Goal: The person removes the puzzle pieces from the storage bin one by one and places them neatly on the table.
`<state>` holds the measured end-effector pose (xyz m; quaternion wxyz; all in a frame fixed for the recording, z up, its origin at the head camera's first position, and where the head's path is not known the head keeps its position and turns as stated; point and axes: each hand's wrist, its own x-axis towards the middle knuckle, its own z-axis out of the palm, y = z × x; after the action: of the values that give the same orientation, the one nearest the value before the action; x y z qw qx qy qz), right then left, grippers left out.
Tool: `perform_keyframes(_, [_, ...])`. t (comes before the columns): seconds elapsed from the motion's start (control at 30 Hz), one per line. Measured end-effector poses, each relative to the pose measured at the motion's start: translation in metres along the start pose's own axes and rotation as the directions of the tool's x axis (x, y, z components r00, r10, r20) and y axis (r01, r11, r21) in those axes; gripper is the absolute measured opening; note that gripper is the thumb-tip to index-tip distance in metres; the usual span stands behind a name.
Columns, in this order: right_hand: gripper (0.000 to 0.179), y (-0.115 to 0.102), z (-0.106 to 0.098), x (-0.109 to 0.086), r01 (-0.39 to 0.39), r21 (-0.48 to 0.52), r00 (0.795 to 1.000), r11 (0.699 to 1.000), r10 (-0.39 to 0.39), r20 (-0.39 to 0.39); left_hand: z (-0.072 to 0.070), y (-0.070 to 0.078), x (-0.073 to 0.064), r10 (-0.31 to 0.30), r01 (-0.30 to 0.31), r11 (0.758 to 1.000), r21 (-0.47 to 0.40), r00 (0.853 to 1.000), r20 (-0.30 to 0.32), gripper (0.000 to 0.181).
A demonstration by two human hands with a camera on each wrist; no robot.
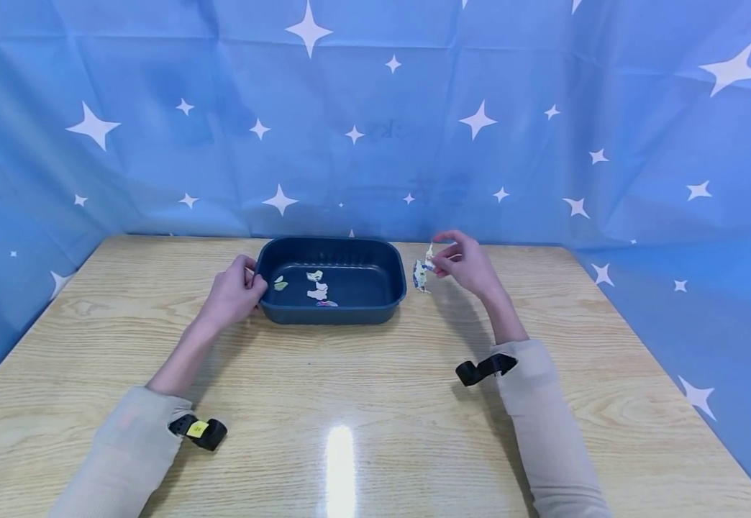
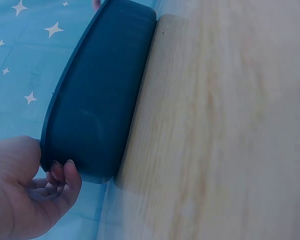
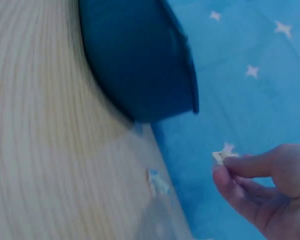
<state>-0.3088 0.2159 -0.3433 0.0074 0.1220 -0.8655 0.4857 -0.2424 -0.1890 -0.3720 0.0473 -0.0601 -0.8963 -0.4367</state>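
A dark blue rectangular tray [image 1: 333,316] stands near the back edge of the table, with several small flat cut-outs, like stickers, on the left part of its floor. My left hand [image 1: 231,291] grips the tray's left end, fingers curled at the rim, as the left wrist view also shows. To the right of the tray, my right hand [image 1: 470,267] is raised and pinches a small pale cut-out [image 3: 219,157] between thumb and fingertips. Below it, on the table, lies a white-and-blue cut-out [image 1: 420,275], blurred in the right wrist view.
Light wooden table [image 1: 382,381] spreads in front of the tray, with a bright glare spot near its front. Behind and around it hangs a blue cloth [image 1: 362,93] with white stars. Each forearm wears a black wrist strap mount [image 1: 487,368].
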Motion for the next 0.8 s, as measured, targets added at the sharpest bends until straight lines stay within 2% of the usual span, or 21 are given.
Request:
perform_keyframes(0.17, [0.03, 0.017, -0.005, 0.0, -0.09, -0.095, 0.996, 0.991, 0.09, 0.004, 0.0, 0.0, 0.0, -0.004, 0.004, 1.0, 0.0, 1.0, -0.003, 0.032])
perform_keyframes(0.4, [0.02, 0.032, -0.01, -0.001, -0.205, -0.163, 0.977, 0.965, 0.211, 0.024, 0.0, -0.001, 0.0, -0.008, 0.008, 1.0, -0.002, 1.0, 0.001, 0.032])
perform_keyframes(0.53, [0.021, 0.039, -0.012, -0.002, -0.245, -0.179, 0.965, 0.953, 0.257, 0.049, 0.0, -0.001, 0.0, -0.007, 0.007, 1.0, -0.007, 1.0, 0.002, 0.032])
perform_keyframes(0.8, [0.021, 0.041, -0.014, -0.002, -0.269, -0.206, 0.956, 0.941, 0.287, 0.064, 0.0, -0.002, 0.0, 0.001, -0.001, 1.0, -0.005, 1.0, 0.0, 0.032])
